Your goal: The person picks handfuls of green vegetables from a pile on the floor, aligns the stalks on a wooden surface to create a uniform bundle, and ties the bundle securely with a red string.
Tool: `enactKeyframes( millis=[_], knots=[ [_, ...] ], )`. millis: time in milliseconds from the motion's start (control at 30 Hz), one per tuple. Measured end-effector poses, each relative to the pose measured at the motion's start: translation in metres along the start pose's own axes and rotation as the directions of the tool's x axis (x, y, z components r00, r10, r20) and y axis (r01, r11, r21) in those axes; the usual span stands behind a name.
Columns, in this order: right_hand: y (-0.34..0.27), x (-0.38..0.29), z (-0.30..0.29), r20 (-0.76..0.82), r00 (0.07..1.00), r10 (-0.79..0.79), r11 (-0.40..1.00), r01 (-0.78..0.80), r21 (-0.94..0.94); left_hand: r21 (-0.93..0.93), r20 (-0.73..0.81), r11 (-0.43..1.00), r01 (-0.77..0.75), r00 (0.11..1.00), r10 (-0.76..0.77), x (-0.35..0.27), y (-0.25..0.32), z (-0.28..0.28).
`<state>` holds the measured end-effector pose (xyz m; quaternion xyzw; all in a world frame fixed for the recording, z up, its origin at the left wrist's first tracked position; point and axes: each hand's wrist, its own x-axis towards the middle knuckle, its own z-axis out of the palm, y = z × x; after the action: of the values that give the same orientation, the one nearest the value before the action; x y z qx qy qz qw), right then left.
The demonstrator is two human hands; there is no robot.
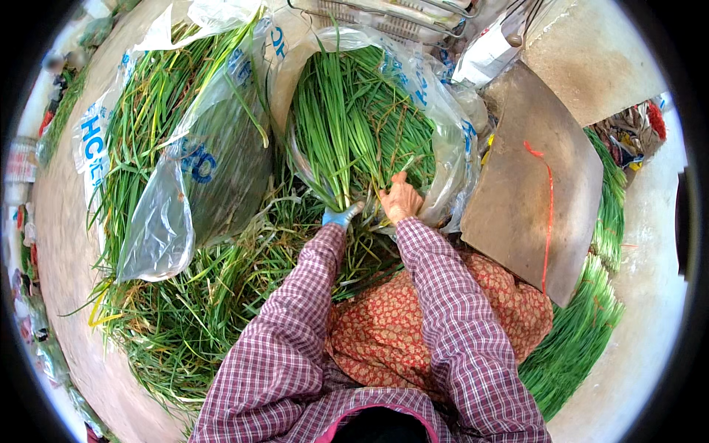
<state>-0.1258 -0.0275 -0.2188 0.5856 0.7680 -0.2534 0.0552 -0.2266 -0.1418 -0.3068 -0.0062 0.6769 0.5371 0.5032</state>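
My left hand, in a light blue glove, is closed around the lower ends of a bunch of long green leaves, which look like garlic chives. The bunch fans upward over an open clear plastic bag filled with more of the same greens. My bare right hand is at the bag's near edge, its fingers bent among the stalk ends beside the bunch; whether it pinches any stalk is hard to tell. Withered brown leaves are mixed into the greens in the bag.
On the left stands another plastic bag of greens, above a heap of loose leaves. A brown board with a red strip lies at right, beside stacked green bundles. A wire-and-plastic basket stands at the far side.
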Motion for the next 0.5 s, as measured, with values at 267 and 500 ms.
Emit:
enactKeyframes(
  millis=[267, 500],
  knots=[
    [0.015, 0.010, 0.006, -0.012, 0.984, -0.177, 0.984, 0.176, -0.035, 0.402, -0.176, 0.901, 0.164, 0.979, -0.100, -0.033, 0.032, -0.034],
    [-0.049, -0.039, -0.054, -0.316, 0.845, -0.431, 0.890, 0.456, 0.007, -0.297, 0.192, 0.945, 0.140, 0.978, -0.085, -0.112, 0.083, -0.126]
  ],
)
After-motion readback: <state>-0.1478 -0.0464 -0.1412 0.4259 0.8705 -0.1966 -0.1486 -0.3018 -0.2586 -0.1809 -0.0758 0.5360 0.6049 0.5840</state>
